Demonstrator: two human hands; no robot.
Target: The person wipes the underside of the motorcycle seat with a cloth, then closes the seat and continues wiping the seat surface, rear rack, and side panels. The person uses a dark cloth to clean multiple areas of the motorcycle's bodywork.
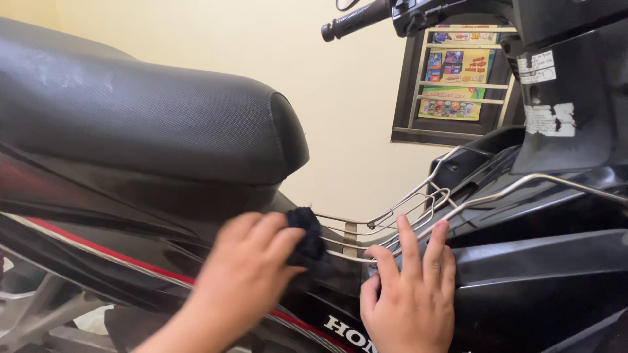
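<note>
- Nearest, the right hand (pixel 411 302) lies flat and released against the motorbike's black side panel (pixel 536 281), fingers spread; its fingertips (pixel 405 225) reach up onto the wires of the metal rack (pixel 418 209).
- Just left of it, the left hand (pixel 252 265) is clenched around a dark cloth (pixel 309 240), the fingers curled over the wad.
- That cloth looks black or very dark blue, fuzzy and bunched into a small lump; only the part sticking out past the fingers shows. It sits pressed against the bodywork just below the front tip of the seat, beside the near end of the rack, well under the handlebar.
- Both hands are near each other but apart, with the rack's wires between them.
- Along the lower body runs a red stripe (pixel 98 252) edged in pale trim, slanting down toward the right; white lettering sits low on the panel between the wrists.
- Above the left hand, the black seat (pixel 150 111) bulges wide, its textured cover dusty and slightly scuffed.
- The rack is of thin, shiny chrome rods curving up to the right, toward the black front leg shield (pixel 569 98), which carries torn white stickers.
- Farther up, a black handlebar grip (pixel 356 19) juts left.
- Farthest back, a cream wall (pixel 340 111) holds a dark-framed window (pixel 451 85) with pale bars and colourful printed sheets behind them.
</note>
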